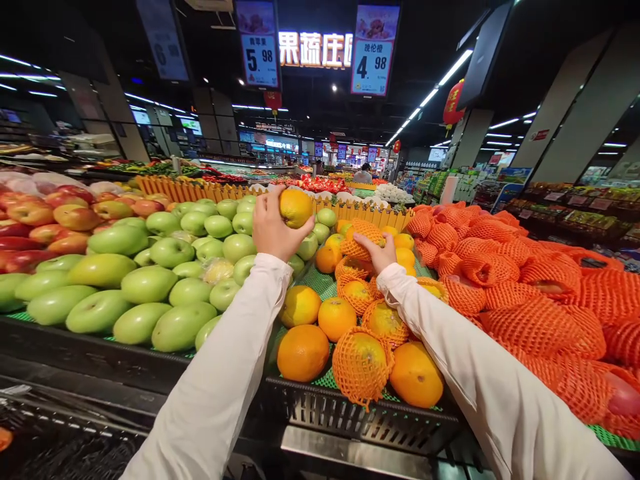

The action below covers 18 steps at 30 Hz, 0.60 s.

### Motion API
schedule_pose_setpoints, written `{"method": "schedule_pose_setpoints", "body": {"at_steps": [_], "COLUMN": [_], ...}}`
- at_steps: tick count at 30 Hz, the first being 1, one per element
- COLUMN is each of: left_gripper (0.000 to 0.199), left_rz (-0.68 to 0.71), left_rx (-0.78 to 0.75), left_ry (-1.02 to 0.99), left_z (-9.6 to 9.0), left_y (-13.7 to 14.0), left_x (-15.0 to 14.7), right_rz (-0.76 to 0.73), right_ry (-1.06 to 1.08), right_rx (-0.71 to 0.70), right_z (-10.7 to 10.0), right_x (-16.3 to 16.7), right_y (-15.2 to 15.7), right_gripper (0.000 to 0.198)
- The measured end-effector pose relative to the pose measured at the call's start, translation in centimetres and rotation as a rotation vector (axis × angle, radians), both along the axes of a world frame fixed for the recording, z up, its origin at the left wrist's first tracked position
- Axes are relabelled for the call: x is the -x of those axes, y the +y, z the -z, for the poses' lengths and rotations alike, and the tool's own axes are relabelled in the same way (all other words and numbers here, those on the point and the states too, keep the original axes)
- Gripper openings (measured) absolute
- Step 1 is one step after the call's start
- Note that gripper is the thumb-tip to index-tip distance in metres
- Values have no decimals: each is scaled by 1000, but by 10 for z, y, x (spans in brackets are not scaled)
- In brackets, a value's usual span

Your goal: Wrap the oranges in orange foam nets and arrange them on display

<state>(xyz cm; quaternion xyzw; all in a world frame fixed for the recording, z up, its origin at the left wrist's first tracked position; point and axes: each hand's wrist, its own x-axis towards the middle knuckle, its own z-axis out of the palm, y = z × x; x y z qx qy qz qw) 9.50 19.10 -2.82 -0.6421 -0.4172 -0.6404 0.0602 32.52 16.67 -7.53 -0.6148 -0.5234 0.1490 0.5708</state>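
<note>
My left hand (275, 227) is closed round a bare orange (295, 207), raised above the far edge of the green apples (220, 227). At the back of the orange pile, my right hand (380, 251) grips another orange wrapped in an orange foam net (363, 239). Below both hands lies a black basket (370, 417) with a green mesh lining. It holds loose oranges (303, 353) and several in nets, such as the netted orange (363, 367) at the front. White sleeves cover both my arms.
Red apples (70, 213) fill the far left. Fruit in red-orange foam nets (540, 293) is heaped to the right. A low yellow picket fence (370, 212) borders the back. Price signs (371, 53) hang overhead. A person (363, 175) stands far off.
</note>
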Motion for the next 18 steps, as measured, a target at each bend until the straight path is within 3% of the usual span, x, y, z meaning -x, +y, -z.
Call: {"method": "schedule_pose_setpoints", "body": {"at_steps": [3, 6, 10, 13, 18], "left_gripper": [71, 69, 72, 72, 80], "left_rz": [-120, -150, -181, -174, -60], "left_rx": [-121, -151, -144, -139, -209], "left_ry": [-207, -257, -194, -148, -134], "left_z": [0, 2, 5, 7, 11], "left_y": [-1, 0, 2, 3, 4], "left_x": [-1, -3, -9, -14, -21], "right_rz": [-137, -290, -359, -388, -304], "right_ry": [-273, -738, -1148, -1268, -1257], "right_rx": [-20, -31, 182, 317, 309], "right_z": [-3, -6, -4, -3, -3], "right_x": [20, 40, 52, 53, 52], "right_y": [-15, -27, -29, -25, -23], "right_gripper": [98, 93, 88, 82, 83]}}
